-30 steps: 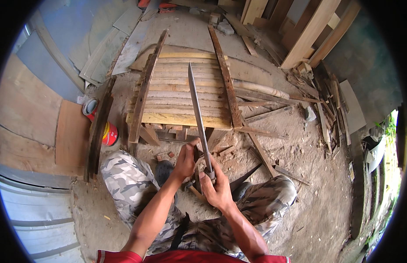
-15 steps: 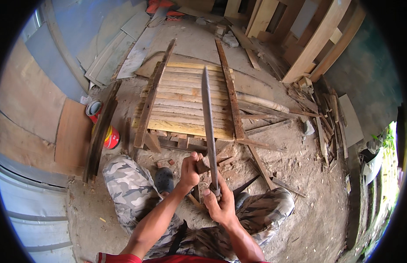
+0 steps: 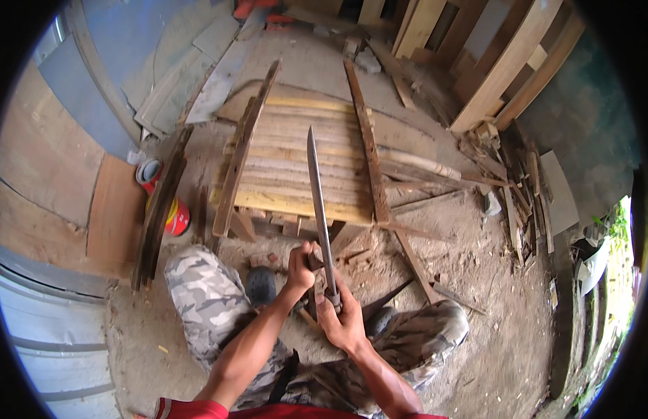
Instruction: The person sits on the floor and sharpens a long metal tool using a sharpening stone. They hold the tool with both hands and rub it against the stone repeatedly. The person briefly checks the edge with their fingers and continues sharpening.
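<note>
My right hand [image 3: 342, 320] is closed round the handle of a long machete [image 3: 319, 202], whose narrow grey blade points up and away from me. Beside the lower part of the blade, my left hand [image 3: 301, 271] grips a small brownish block [image 3: 315, 259]. Whether the block is stone or wood I cannot tell, nor whether it touches the blade. Beyond the hands, a low slatted wooden platform [image 3: 296, 167] stands on the floor. Two long dark wooden bars, the left one [image 3: 247, 150] and the right one [image 3: 366, 143], lie across its slats.
Dark planks [image 3: 160, 209] lean at the left beside a red and yellow can [image 3: 177, 218]. Scrap wood [image 3: 523, 188] is heaped along the right wall. Loose wood sticks [image 3: 414, 265] lie right of the platform. My camouflage-clad knees flank the hands, and a dark clog [image 3: 261, 285] shows between them.
The machete has shifted left, and its tip sits lower in the picture. My right hand has moved slightly left and up with the handle. The left hand and its block have barely moved.
</note>
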A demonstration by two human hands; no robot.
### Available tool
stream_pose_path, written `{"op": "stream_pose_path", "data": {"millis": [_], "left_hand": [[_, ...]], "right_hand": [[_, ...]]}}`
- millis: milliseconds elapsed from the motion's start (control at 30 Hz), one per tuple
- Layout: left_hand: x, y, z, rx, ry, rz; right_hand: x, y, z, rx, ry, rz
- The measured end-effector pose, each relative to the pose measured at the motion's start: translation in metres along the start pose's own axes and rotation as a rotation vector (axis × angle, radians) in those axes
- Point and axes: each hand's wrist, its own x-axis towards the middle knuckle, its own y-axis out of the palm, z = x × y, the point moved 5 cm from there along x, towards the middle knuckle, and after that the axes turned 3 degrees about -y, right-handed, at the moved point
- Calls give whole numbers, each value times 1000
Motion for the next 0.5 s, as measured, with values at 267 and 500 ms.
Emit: {"op": "stream_pose_path", "data": {"millis": [267, 500], "left_hand": [[7, 5, -3, -102, 157, 140], [15, 14, -15, -368, -29, 188]], "right_hand": [[-8, -6, 28, -121, -119, -21], [-3, -12, 22, 18, -53, -34]]}}
